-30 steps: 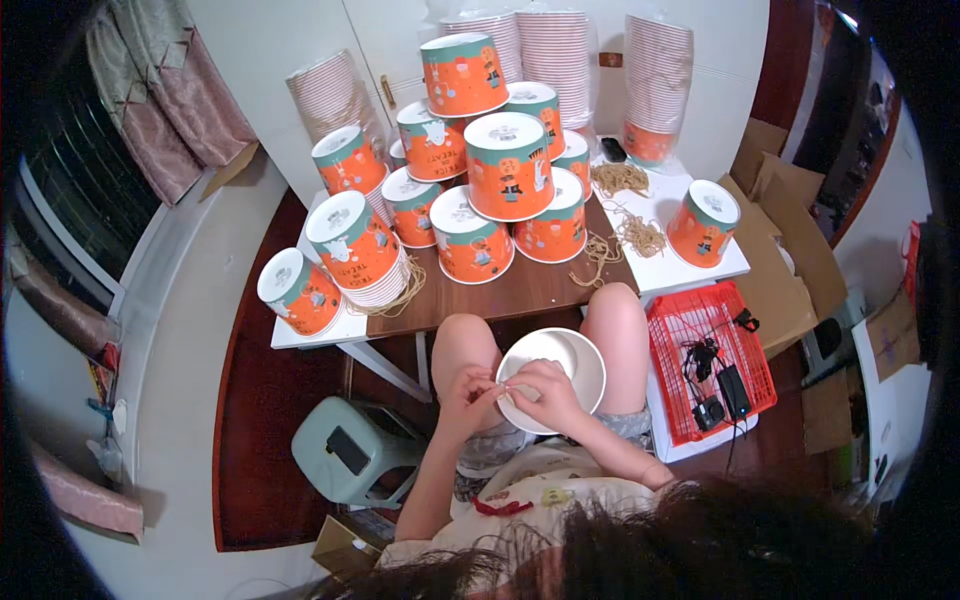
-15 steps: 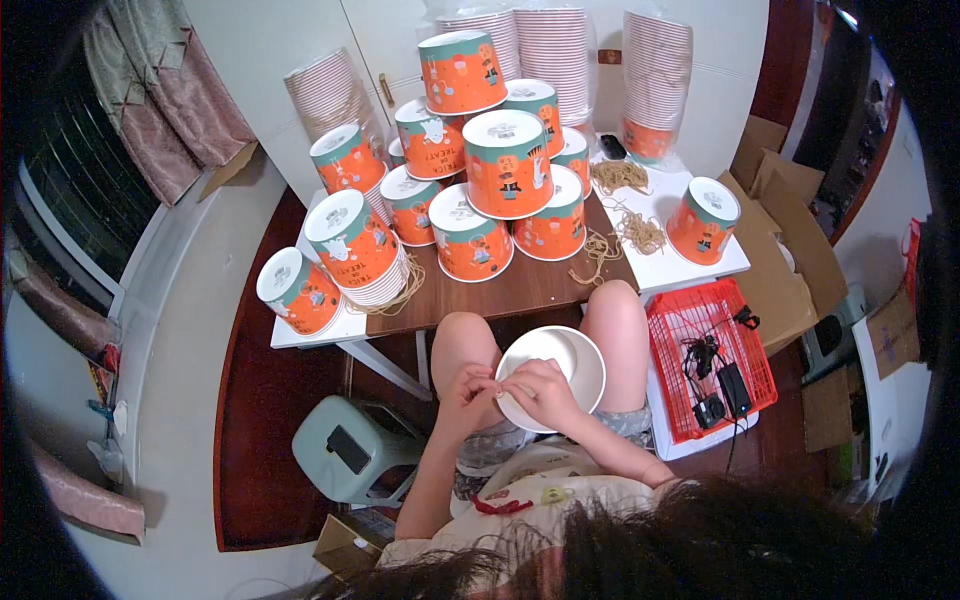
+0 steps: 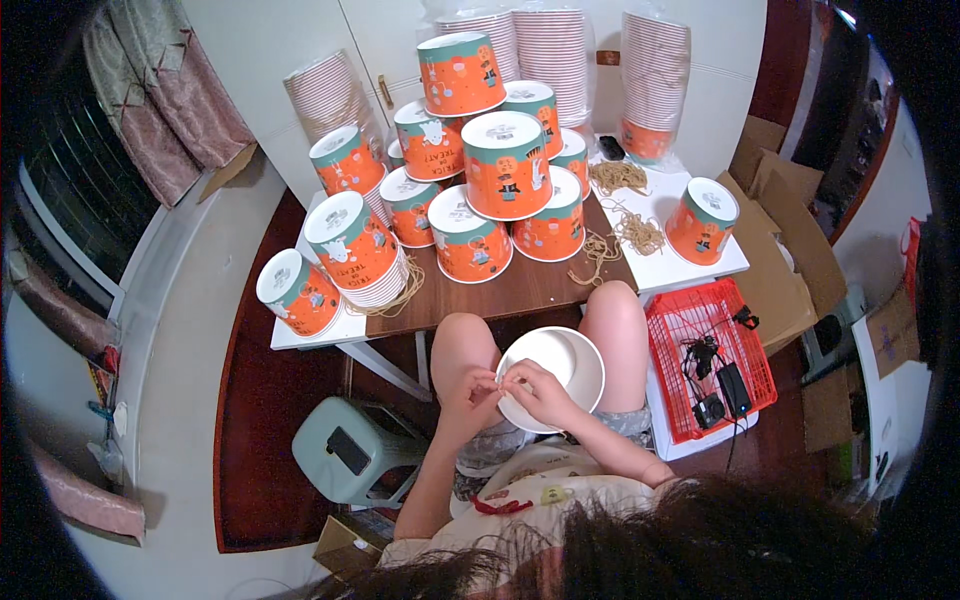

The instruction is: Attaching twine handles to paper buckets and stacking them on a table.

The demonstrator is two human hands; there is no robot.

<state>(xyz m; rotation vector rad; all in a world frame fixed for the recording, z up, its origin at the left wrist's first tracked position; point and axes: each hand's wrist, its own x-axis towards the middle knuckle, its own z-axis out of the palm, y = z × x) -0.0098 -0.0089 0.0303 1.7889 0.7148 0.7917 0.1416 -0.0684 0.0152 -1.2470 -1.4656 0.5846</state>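
Note:
A white-lined paper bucket (image 3: pixel 566 352) sits in my lap between my knees, its open mouth facing up. At its left rim both my hands meet, fingertips close together. My left hand (image 3: pixel 469 402) is just outside the rim, its thumb and fingers closed in a pinch. Reaching over the bucket's near left part, my right hand (image 3: pixel 541 392) pinches at the same spot. Whatever lies between the fingertips is too small to make out. In front of me, orange and green paper buckets (image 3: pixel 507 168) stand upside down in a pile on the brown table (image 3: pixel 420 302).
Twine bundles (image 3: pixel 640 232) lie right of the pile. Wrapped bucket stacks (image 3: pixel 553 65) stand behind. One bucket (image 3: pixel 703 222) stands on the white table section at right. Lower right is a red basket (image 3: pixel 665 325) with black adapters; lower left, a stool (image 3: pixel 325 455) with a phone (image 3: pixel 348 450).
My fingers have shifted slightly at the bucket's left rim, the left ones a little more raised. The bucket and the things on the table stay where they were.

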